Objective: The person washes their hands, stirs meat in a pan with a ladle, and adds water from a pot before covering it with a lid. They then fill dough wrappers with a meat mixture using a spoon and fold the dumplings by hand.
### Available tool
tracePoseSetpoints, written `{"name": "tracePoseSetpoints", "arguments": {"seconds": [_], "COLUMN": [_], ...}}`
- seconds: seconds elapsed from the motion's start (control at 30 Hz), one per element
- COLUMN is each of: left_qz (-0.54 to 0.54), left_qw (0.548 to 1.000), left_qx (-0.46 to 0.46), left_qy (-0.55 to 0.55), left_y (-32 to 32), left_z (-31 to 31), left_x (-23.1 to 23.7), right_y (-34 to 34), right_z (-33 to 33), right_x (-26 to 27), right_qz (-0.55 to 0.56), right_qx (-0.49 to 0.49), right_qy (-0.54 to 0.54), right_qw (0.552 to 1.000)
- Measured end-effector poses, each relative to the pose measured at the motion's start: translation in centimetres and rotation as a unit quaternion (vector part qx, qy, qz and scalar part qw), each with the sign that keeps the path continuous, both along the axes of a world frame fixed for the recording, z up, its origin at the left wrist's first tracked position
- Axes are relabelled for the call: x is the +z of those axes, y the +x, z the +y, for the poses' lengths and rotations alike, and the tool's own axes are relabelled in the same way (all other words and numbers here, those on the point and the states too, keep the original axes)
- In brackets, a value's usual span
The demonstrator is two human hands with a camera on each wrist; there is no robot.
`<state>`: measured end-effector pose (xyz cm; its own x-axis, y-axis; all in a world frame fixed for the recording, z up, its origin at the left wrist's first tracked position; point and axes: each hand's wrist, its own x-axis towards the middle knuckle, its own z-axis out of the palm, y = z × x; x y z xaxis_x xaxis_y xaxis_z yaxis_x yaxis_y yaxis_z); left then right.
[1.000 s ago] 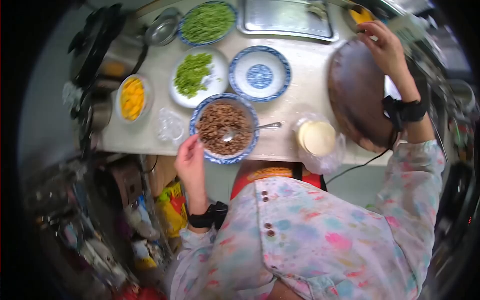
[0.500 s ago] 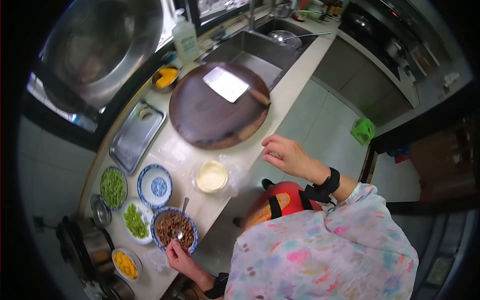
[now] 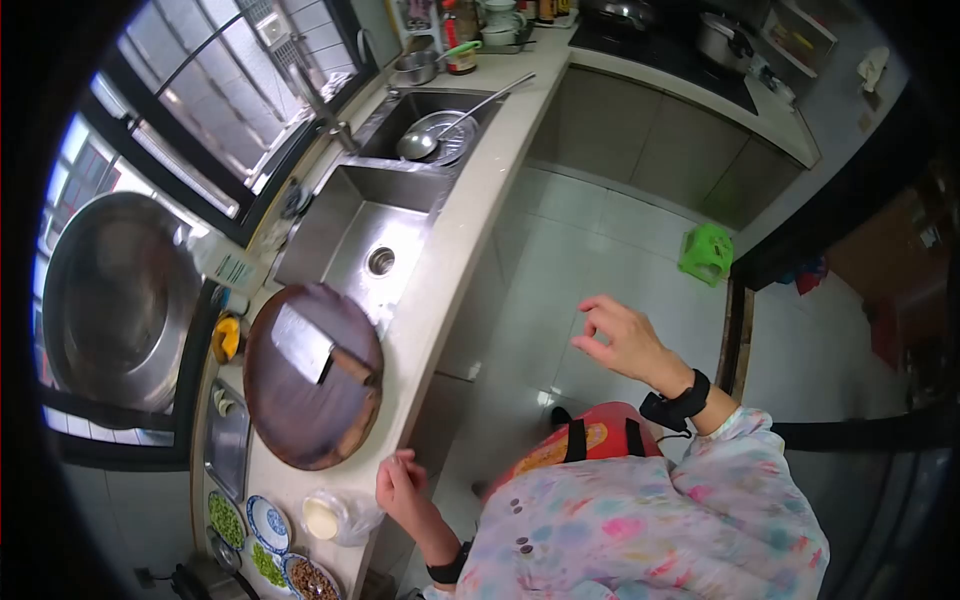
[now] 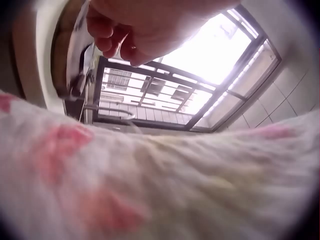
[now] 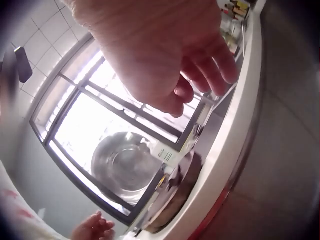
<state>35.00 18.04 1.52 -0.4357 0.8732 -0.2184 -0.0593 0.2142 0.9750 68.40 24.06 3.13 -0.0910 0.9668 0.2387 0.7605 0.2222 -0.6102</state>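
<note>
The right hand [image 3: 630,345] hangs in the air over the floor, away from the counter, fingers loosely bent with nothing in them; the right wrist view shows its palm [image 5: 145,45] empty. The left hand [image 3: 405,490] is at the counter's front edge, beside the bag of round pale wrappers [image 3: 322,518], loosely curled and holding nothing visible. In the left wrist view its fingers [image 4: 117,37] are bent and bare. A cleaver [image 3: 302,343] lies on the round wooden board [image 3: 290,410], touched by neither hand.
Beyond the board lies a double sink [image 3: 370,230] with a ladle [image 3: 418,145]. A large metal basin [image 3: 120,300] stands by the window. Bowls of minced filling [image 3: 310,580] and chopped greens [image 3: 225,520] are at lower left. A green stool [image 3: 707,253] stands on the floor.
The view has swung toward the sink and stove. The left hand has left the filling bowl for the counter edge near the wrappers; the right hand has moved from above the board to over the floor.
</note>
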Motion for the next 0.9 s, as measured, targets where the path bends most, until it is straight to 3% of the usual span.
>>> {"name": "tracePoseSetpoints", "arguments": {"seconds": [0.13, 0.3, 0.37, 0.43, 0.5, 0.63, 0.7, 0.9], "left_qz": [-0.023, -0.058, -0.093, -0.341, -0.512, -0.557, -0.579, -0.475], "left_qw": [0.997, 0.994, 0.984, 0.919, 0.810, 0.774, 0.757, 0.871], "left_qx": [-0.054, -0.092, -0.151, -0.198, -0.287, -0.298, -0.299, -0.118], "left_qy": [0.053, -0.006, -0.026, -0.013, 0.014, 0.031, 0.045, -0.048], "left_y": [7.5, 13.8, 15.9, 17.9, 21.1, 26.4, 28.1, 28.4], "left_z": [6.4, 14.8, 18.6, 22.6, 26.6, 33.9, 37.2, 42.8], "left_x": [0.8, 0.2, 0.0, -1.2, 0.1, 1.3, 1.2, 0.5], "right_y": [7.7, 13.8, 16.0, 18.3, 20.8, 25.0, 26.8, 25.0], "right_z": [1.5, 3.1, 4.9, 7.0, 9.8, 17.1, 21.2, 33.2], "right_x": [1.5, -0.1, 0.2, 0.1, 0.3, 0.6, 0.8, 1.8], "right_qz": [0.009, 0.050, 0.071, 0.100, 0.143, 0.240, 0.196, 0.177], "right_qx": [-0.072, -0.136, -0.152, -0.167, -0.164, -0.168, -0.140, -0.026], "right_qy": [0.004, -0.027, -0.028, -0.022, -0.013, -0.033, -0.021, -0.074], "right_qw": [0.997, 0.989, 0.985, 0.981, 0.976, 0.955, 0.970, 0.981]}}
